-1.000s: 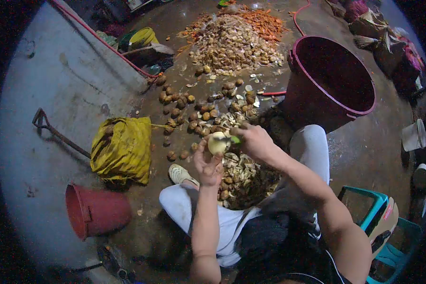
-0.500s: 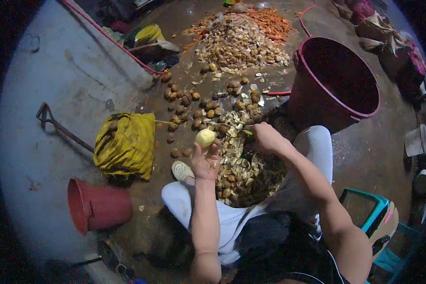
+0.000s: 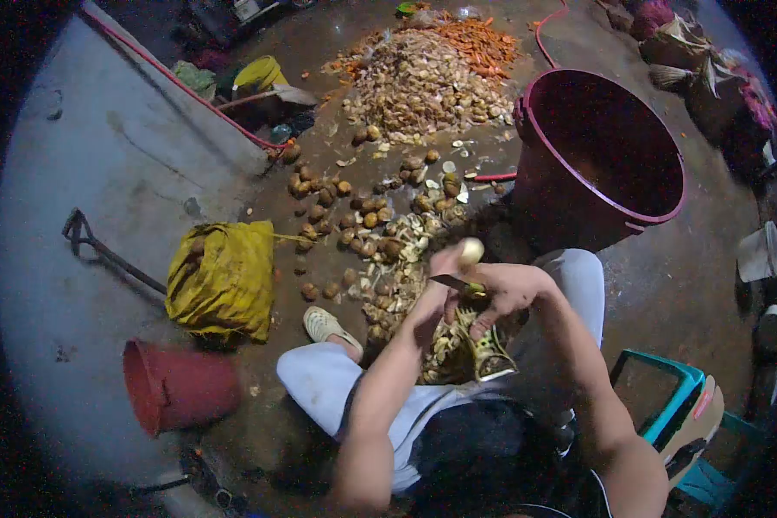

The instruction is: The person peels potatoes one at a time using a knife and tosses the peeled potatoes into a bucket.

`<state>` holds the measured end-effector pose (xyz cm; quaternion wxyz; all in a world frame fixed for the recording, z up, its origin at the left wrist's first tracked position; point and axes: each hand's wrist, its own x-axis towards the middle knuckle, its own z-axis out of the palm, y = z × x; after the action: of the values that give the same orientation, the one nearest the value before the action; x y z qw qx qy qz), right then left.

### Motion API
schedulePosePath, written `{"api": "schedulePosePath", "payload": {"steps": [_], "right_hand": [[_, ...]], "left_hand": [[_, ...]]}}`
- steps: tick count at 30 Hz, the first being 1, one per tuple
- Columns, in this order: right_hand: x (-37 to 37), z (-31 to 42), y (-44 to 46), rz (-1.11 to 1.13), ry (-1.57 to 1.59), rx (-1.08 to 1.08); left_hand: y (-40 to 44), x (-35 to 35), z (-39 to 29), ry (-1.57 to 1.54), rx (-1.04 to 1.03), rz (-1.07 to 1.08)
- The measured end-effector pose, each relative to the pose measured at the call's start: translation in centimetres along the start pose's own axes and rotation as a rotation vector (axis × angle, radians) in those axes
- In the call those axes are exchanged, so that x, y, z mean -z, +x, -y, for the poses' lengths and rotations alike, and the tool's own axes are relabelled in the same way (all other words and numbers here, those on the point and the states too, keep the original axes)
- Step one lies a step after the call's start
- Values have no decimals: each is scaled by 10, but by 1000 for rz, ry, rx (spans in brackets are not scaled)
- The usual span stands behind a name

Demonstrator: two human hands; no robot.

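Observation:
A peeled, pale potato point(image 3: 470, 251) sits at the fingers of my left hand point(image 3: 440, 276), above the pile of peelings. Close beside it, my right hand point(image 3: 508, 289) grips a knife point(image 3: 451, 281), its dark blade pointing left across my left hand. Part of the knife's yellow-green handle shows below the right hand's fingers. The two hands overlap, so the left fingers are partly hidden. Beneath them, pale peelings point(image 3: 445, 350) lie between my legs next to a shoe point(image 3: 492, 361). Unpeeled brown potatoes point(image 3: 369, 211) are scattered on the floor beyond.
A large dark-red tub point(image 3: 544, 186) stands at the right. Farther off is a heap of pale pieces point(image 3: 423, 82) with orange pieces point(image 3: 483, 47). At left are a yellow sack point(image 3: 224, 281), a red bucket point(image 3: 194, 388) and a long handle point(image 3: 116, 255). A teal frame point(image 3: 665, 406) stands lower right.
My left hand has moved right with the peeled potato, toward the tub side. My right hand has come lower with the knife, and the hands now overlap. The view has shifted slightly.

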<state>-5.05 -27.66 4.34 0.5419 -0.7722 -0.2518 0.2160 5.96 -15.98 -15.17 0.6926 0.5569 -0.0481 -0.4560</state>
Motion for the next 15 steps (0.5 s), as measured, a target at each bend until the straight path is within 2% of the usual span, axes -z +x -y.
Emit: {"api": "schedulePosePath", "payload": {"steps": [1, 2, 3, 5, 6, 8, 10, 11, 12, 13, 14, 15], "right_hand": [[2, 3, -5, -4, 78, 93], [5, 6, -10, -7, 153, 187], [10, 9, -18, 4, 155, 182], [17, 9, -31, -69, 174, 113], [20, 7, -33, -113, 175, 152], [25, 5, -40, -155, 186, 93], [23, -4, -42, -284, 234, 48], [24, -4, -42, -279, 241, 45], [25, -1, -42, -339, 100, -121], [24, -2, -42, -392, -41, -289], [16, -19, -42, -492, -182, -344], [10, -28, -38, -517, -274, -586]], "left_hand": [[-10, -45, -45, -80, -139, 110], [-9, -81, -78, -316, -186, 217], [-5, -110, -106, -455, -182, 349], [5, -147, -143, -476, -201, 401], [15, -159, -152, -440, -238, 425], [25, -160, -157, -409, -275, 441], [47, -142, -139, -434, -262, 423], [57, -122, -119, -449, -263, 373], [70, -94, -86, -464, -262, 323], [92, -57, -40, -252, -184, 134], [98, -25, -6, 208, -163, -63], [118, 32, 44, 628, -125, -83]]}}
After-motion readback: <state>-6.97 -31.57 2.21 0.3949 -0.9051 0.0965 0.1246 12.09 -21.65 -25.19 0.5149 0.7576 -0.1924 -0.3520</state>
